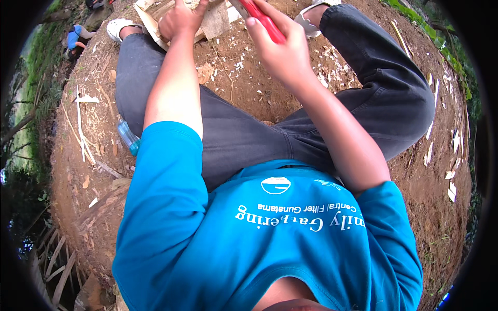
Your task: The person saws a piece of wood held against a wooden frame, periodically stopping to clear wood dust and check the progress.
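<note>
Blue shirt (270,243) fills the bottom of the head view, because the camera sits on the person's head and looks straight down. Above it come dark grey trousers (249,135), with both knees bent wide, toward 10 and 2 o'clock. Sitting low like this puts the work right between the feet.

At about 11 o'clock, at the top edge, the left hand (179,20) presses down on a pale piece of wood (215,23). Its fingers are curled over the wood and hold it, so the wood likely stays put on the ground. Part of the wood runs out of the picture.

At 12 o'clock the right hand (280,46) is shut tight around a red handle (264,20). The tool's working end is cut off by the edge, so its kind cannot be told. It points toward the wood, just beside the left hand.

Little pale wood chips (332,67) lie all over the brown dirt (238,83) near the feet, probably bits cut from the wood. White sandals (118,26) are on the feet at the top. A clear plastic bottle (128,136) lies by the left leg at 9 o'clock, close enough to reach. Long pale wood strips (80,124) lie farther left.
</note>
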